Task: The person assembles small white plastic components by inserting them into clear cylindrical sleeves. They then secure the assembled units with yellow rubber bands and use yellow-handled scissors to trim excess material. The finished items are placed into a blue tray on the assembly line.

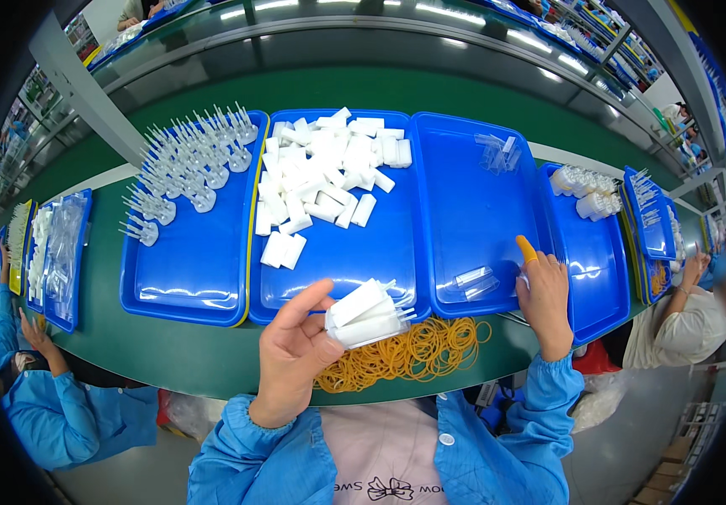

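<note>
My left hand (289,360) is closed around a small bundle of white rectangular blocks (364,313), thumb in front and fingers behind. Thin clear plastic parts stick out at the bundle's right end. Over the right edge of a blue tray (485,219), my right hand (546,296) has its index finger and thumb apart and nothing visible between them. An orange finger cot (526,248) covers that index fingertip. Just left of this hand, a few clear plastic pieces (476,284) lie in the tray; more clear pieces (499,153) rest at its far end.
A pile of yellow rubber bands (413,352) lies before the trays. White blocks (321,172) heap in the middle tray; the left tray (186,273) holds clear pronged parts (190,160). At right, another tray (594,278) carries white cylindrical parts (586,189). Co-workers sit on both sides.
</note>
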A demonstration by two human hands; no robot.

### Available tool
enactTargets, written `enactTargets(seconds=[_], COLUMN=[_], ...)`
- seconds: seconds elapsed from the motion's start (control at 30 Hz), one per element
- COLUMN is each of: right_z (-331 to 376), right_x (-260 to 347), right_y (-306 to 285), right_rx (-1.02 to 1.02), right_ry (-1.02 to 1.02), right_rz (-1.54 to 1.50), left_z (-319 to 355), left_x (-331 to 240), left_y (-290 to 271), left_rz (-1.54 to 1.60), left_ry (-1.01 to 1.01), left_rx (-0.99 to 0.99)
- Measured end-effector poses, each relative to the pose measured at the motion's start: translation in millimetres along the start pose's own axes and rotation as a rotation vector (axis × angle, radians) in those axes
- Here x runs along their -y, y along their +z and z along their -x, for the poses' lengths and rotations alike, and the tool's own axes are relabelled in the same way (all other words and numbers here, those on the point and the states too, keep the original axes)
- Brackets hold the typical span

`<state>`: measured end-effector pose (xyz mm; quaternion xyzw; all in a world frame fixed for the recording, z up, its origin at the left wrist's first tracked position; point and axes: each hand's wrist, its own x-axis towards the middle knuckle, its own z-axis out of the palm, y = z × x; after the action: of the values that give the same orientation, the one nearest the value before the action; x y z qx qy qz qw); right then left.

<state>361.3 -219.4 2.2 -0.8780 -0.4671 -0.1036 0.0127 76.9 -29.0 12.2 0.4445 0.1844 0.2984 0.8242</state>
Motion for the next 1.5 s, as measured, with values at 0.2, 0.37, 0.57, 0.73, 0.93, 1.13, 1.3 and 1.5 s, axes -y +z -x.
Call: enactTargets(seconds=[0.2,0.37,0.57,0.73,0.93,1.13,1.3,1.5], right_z=[-18.6,-30.6,-56.1,-67.2,-60.0,-11.8,-6.2,-1.8], right_x=[34.8,39.0,41.5,53.9,79.8,104.4,108.5,119.4], right_y=[-25.2,-25.5,-11.2,7.1,-28.4,-54.8,-48.7,-54.9], right_rx=[-0.236,-0.199,-0.049,0.044,-0.158,-0.031,-0.148,-0.071], right_ry=[0.084,-0.009,-0.207,-0.223,-0.029,0.26,0.172,0.164], right_rz=[-0.802,-0.605,-0.448,-0.24,-1.054,-1.896,-1.865,-1.764], left_z=[3.4,4.4,5.2,6.1,9.0,10.3,14.9,14.4], left_x=[3.8,4.5,3.0,1.5,3.4,4.7,-1.0,-5.9], left_y=[0.3,-0.7,0.7,1.1,1.5,7.8,13.3,20.7], left_rz=[-0.108,-0.137,-0.136,-0.134,-0.199,-0.497,-0.776,-0.866], left_ry=[0.029,0.044,0.024,0.019,0.048,0.224,0.313,0.312], left_rx=[0.043,0.062,0.063,0.062,0.051,0.072,0.106,0.135])
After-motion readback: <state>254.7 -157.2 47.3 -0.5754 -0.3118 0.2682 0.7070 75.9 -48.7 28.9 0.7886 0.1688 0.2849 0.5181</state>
